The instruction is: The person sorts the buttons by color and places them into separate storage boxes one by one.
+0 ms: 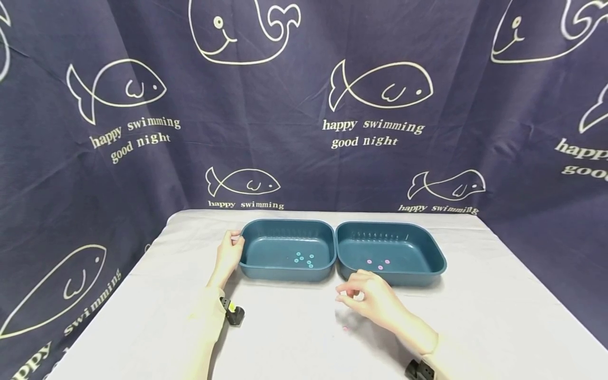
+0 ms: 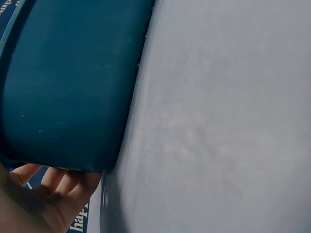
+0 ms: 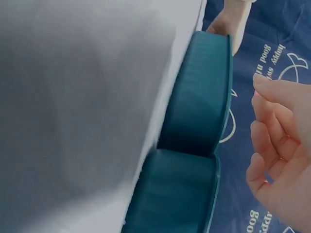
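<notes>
My left hand [image 1: 229, 253] rests at the left end of the left blue-green tray [image 1: 285, 273], its fingers [image 2: 73, 187] against the outer end wall. Inside that tray lie several small teal rings [image 1: 301, 258]. Above the table, just in front of the right tray [image 1: 413, 278], is my right hand [image 1: 375, 298], with bent fingers and the thumb and index tips close together. I cannot tell whether a small piece sits between those tips. Three small purple-pink rings [image 1: 380, 267] lie in the right tray. A small pink piece [image 1: 345, 328] is on the table below my right hand.
The two trays stand side by side, ends meeting, toward the back of the white-covered table [image 1: 285, 327]. A dark blue curtain [image 1: 304, 158] with fish and whale drawings hangs behind. Each wrist wears a small black device, one of them the left device [image 1: 234, 315].
</notes>
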`<state>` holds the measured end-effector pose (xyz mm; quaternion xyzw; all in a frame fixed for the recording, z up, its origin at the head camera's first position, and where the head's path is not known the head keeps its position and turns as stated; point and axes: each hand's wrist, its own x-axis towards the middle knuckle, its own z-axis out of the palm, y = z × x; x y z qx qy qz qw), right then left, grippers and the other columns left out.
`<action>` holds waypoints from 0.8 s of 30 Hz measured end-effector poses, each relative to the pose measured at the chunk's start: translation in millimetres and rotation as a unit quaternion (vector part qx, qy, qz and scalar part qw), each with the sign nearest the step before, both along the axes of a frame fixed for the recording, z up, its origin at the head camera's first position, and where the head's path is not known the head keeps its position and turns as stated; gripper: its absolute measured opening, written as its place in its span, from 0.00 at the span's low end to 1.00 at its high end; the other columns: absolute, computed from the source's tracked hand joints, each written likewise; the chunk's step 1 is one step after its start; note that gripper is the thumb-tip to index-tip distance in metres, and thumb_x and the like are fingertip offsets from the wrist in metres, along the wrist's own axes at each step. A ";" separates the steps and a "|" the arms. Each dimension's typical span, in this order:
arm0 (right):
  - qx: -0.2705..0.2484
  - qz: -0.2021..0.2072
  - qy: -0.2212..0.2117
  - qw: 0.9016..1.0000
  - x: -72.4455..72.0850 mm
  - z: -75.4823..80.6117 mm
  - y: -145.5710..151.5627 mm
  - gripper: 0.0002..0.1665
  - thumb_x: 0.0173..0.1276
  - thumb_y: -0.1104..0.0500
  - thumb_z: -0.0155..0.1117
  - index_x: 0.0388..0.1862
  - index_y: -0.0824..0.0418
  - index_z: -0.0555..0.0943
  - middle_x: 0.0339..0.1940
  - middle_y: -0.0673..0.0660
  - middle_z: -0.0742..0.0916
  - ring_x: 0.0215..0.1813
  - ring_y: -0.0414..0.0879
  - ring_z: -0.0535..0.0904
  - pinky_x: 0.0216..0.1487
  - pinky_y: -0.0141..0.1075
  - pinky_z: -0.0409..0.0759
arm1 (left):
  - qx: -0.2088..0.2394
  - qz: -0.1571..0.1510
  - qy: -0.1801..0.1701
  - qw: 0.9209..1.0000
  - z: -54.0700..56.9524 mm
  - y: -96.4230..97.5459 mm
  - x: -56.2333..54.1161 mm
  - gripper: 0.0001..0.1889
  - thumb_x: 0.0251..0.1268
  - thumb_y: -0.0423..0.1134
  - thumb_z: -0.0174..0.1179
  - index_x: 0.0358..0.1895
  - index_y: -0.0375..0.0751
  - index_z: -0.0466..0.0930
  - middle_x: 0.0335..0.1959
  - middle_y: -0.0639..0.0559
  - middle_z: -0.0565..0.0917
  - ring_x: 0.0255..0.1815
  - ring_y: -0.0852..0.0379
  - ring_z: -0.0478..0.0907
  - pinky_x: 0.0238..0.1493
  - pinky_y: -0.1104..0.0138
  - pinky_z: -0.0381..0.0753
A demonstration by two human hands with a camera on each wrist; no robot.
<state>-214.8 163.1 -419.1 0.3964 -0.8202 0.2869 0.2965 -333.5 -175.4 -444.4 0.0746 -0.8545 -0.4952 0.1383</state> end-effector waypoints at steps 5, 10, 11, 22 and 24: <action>-0.001 -0.027 -0.011 1.000 -2.6 5.9 3.7 0.10 0.44 0.60 0.76 0.28 0.53 0.86 0.19 0.38 0.76 0.26 0.30 0.69 0.39 0.27 0.73 | 0.005 -0.004 -0.002 1.000 0.5 -0.4 0.5 0.16 0.69 0.39 0.46 0.56 0.38 0.70 0.43 0.34 0.80 0.44 0.42 0.77 0.47 0.54 0.73; -0.008 -0.029 -0.021 0.999 -6.7 8.8 7.5 0.11 0.44 0.61 0.76 0.29 0.54 0.87 0.19 0.37 0.76 0.26 0.30 0.70 0.41 0.30 0.75 | 0.004 -0.003 0.000 1.000 1.4 -0.1 0.6 0.16 0.69 0.39 0.47 0.56 0.38 0.70 0.43 0.34 0.80 0.44 0.42 0.77 0.47 0.54 0.73; -0.010 -0.030 -0.024 0.999 -7.4 9.1 8.2 0.11 0.45 0.62 0.76 0.30 0.54 0.87 0.19 0.37 0.77 0.27 0.31 0.70 0.37 0.27 0.74 | 0.004 -0.003 0.000 1.000 1.3 -0.1 0.7 0.16 0.69 0.39 0.47 0.56 0.38 0.70 0.43 0.34 0.80 0.43 0.42 0.77 0.47 0.54 0.74; -0.009 -0.056 -0.009 0.998 -17.0 14.0 19.7 0.10 0.47 0.63 0.75 0.30 0.53 0.87 0.19 0.37 0.76 0.26 0.32 0.70 0.31 0.23 0.68 | 0.004 -0.007 -0.002 1.000 2.4 -0.7 1.9 0.16 0.69 0.39 0.47 0.56 0.38 0.70 0.44 0.34 0.80 0.44 0.42 0.78 0.48 0.53 0.74; -0.013 -0.058 0.000 0.998 -19.0 14.2 21.7 0.10 0.46 0.63 0.75 0.30 0.54 0.87 0.19 0.37 0.76 0.26 0.32 0.70 0.31 0.21 0.67 | 0.003 -0.008 -0.003 1.000 2.7 -0.7 1.9 0.16 0.69 0.39 0.47 0.56 0.39 0.70 0.44 0.34 0.80 0.44 0.42 0.78 0.47 0.54 0.75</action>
